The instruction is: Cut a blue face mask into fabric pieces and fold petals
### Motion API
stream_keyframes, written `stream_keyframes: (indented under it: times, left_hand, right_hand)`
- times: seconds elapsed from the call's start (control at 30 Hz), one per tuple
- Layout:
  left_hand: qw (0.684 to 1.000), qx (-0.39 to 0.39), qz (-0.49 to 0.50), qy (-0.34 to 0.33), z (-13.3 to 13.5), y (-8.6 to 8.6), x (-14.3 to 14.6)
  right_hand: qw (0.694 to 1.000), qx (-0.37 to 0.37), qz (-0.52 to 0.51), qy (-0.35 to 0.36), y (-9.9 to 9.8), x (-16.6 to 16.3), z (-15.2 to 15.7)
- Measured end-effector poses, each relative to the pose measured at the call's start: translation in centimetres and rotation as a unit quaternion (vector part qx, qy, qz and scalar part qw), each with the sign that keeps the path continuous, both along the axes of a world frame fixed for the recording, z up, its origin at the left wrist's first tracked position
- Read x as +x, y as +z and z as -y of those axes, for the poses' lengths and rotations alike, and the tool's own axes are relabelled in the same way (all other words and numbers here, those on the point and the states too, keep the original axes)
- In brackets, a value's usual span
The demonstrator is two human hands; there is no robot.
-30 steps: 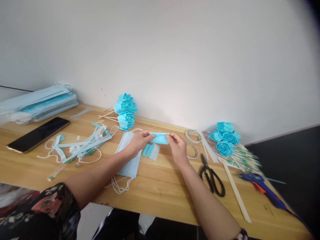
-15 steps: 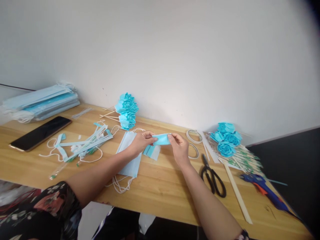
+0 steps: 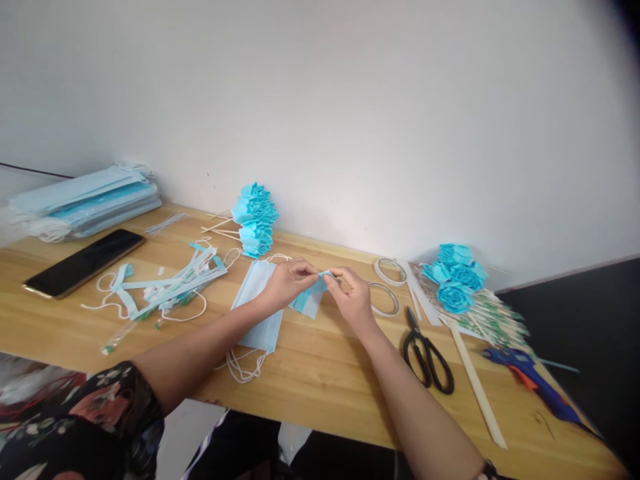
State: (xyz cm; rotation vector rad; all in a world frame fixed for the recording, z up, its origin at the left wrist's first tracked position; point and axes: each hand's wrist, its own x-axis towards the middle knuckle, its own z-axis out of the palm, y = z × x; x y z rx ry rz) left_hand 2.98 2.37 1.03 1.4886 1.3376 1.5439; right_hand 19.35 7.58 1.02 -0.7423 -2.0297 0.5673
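Over the middle of the wooden table (image 3: pixel 320 380), my left hand (image 3: pixel 287 283) and my right hand (image 3: pixel 353 297) meet fingertip to fingertip. Both pinch a small folded strip of blue mask fabric (image 3: pixel 323 279), now bunched short between them. Just below the hands lie more cut blue pieces (image 3: pixel 307 303) and a whole blue face mask (image 3: pixel 257 307) with white ear loops hanging near the table's front edge.
Left: a stack of masks (image 3: pixel 85 200), a dark phone (image 3: pixel 83 262), a heap of cut strips and loops (image 3: pixel 165 287). Behind: blue fabric flowers on sticks (image 3: pixel 254 220). Right: two tape rolls (image 3: pixel 385 283), black scissors (image 3: pixel 427 350), finished blue roses (image 3: pixel 455 277), a wooden stick (image 3: pixel 475 383), a blue glue gun (image 3: pixel 530 383).
My hands have come together. The blue strip, earlier stretched out flat between them, is now folded or rolled up short between the fingertips.
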Motion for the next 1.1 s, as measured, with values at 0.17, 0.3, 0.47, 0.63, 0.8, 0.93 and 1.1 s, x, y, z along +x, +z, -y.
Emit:
stream_keyframes:
  times: [0.17, 0.3, 0.47, 0.63, 0.8, 0.93, 1.1]
  left_hand:
    - [0.986, -0.058, 0.151, -0.037, -0.2, -0.2, -0.1]
    - [0.975, -0.082, 0.201, -0.042, -0.1, -0.1, -0.1]
    - [0.974, -0.089, 0.206, -0.027, -0.2, 0.0, -0.3]
    - [0.979, -0.088, 0.184, 0.008, -0.3, -0.1, -0.5]
    - [0.976, -0.098, 0.195, 0.008, -0.5, -0.1, -0.6]
    - [0.958, -0.1, 0.266, -0.035, -0.6, -0.5, -0.5]
    - [0.944, -0.091, 0.309, -0.076, -0.7, -0.7, -0.3]
  right_hand:
    - [0.994, -0.107, -0.021, 0.022, -0.5, -0.1, -0.2]
    - [0.989, -0.143, -0.041, 0.025, -1.1, -0.2, -0.6]
    - [0.988, -0.143, -0.053, 0.017, -1.0, -0.2, -0.7]
    - [0.99, -0.132, -0.051, 0.001, -1.1, 0.0, -1.0]
    - [0.991, -0.126, -0.052, -0.005, -1.2, 0.1, -1.1]
    - [0.991, -0.126, -0.054, -0.002, -1.0, 0.0, -1.0]
    - [0.991, -0.125, -0.053, -0.005, -0.7, -0.1, -0.7]
